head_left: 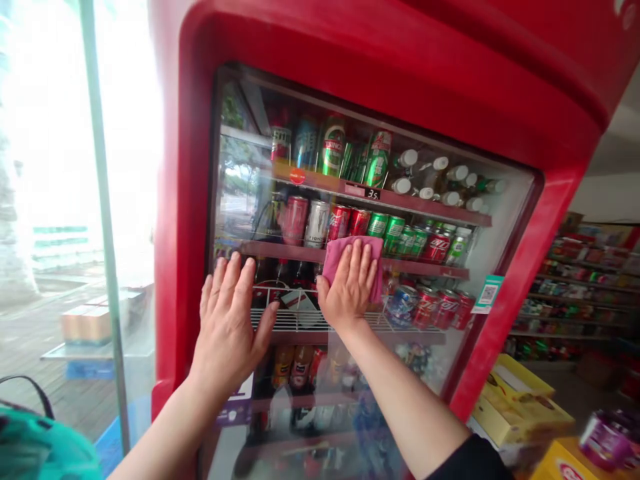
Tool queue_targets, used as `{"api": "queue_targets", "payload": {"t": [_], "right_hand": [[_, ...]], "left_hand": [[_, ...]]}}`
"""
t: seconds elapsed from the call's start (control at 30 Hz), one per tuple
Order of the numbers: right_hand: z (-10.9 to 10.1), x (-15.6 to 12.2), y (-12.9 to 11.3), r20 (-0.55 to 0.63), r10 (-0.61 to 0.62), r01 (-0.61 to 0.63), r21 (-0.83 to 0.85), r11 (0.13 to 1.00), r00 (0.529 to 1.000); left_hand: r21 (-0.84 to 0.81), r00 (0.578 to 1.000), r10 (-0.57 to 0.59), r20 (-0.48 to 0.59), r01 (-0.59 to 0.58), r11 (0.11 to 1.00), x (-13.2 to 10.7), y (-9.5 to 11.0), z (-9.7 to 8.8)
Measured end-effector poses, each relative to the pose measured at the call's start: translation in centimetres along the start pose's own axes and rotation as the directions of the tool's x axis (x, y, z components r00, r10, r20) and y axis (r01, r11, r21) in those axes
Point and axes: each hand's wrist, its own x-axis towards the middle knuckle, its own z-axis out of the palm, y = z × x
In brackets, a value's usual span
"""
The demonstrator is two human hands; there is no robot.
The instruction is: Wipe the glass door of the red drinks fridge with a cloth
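A red drinks fridge [180,200] with a glass door [240,187] fills the view. My right hand [350,283] lies flat on the glass, fingers spread, pressing a pink cloth [340,257] against it at mid height. My left hand [230,320] rests open and flat on the glass to the left of it, fingers pointing up, holding nothing. Behind the glass, shelves hold several cans [345,223] and bottles [440,180].
A glass shop front [60,200] with a metal post [103,200] stands at the left, with the street beyond. Yellow boxes [520,400] sit at the lower right. Stocked shop shelves [585,280] run along the far right. A teal bag [40,440] shows at the bottom left.
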Motion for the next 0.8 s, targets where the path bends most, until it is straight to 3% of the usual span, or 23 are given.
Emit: {"api": "queue_targets", "payload": {"t": [0.23,0.37,0.47,0.57,0.7,0.8], "right_hand": [[0.5,1.0,-4.5,-0.001,0.029,-0.029,0.024,0.999,1.0],[0.9,0.3,-6.3,0.04,-0.194,0.188,0.117,0.975,0.98],[0.9,-0.6,-6.5,0.107,-0.416,0.391,0.195,0.9,0.903],[0.6,-0.4,-6.0,0.113,-0.521,0.489,0.226,0.842,0.846],[-0.1,3.8,-6.3,0.131,-0.595,0.556,0.243,0.795,0.793],[-0.7,9.4,-7.6,0.108,-0.564,0.536,0.211,0.818,0.818]], "left_hand": [[-0.039,0.999,0.042,0.009,-0.042,0.998,0.1,-0.7,-0.3],[-0.055,0.998,0.062,0.011,-0.061,0.997,0.0,-0.4,-0.2],[-0.053,0.997,0.072,-0.001,-0.072,0.996,-0.2,-0.4,-0.7],[-0.047,0.998,0.069,-0.015,-0.07,0.996,-0.6,-0.5,-1.4],[-0.044,0.999,0.046,-0.005,-0.047,0.998,-1.4,-0.7,-2.4],[-0.027,0.999,0.032,0.001,-0.032,0.999,-2.0,-1.0,-3.2]]}}
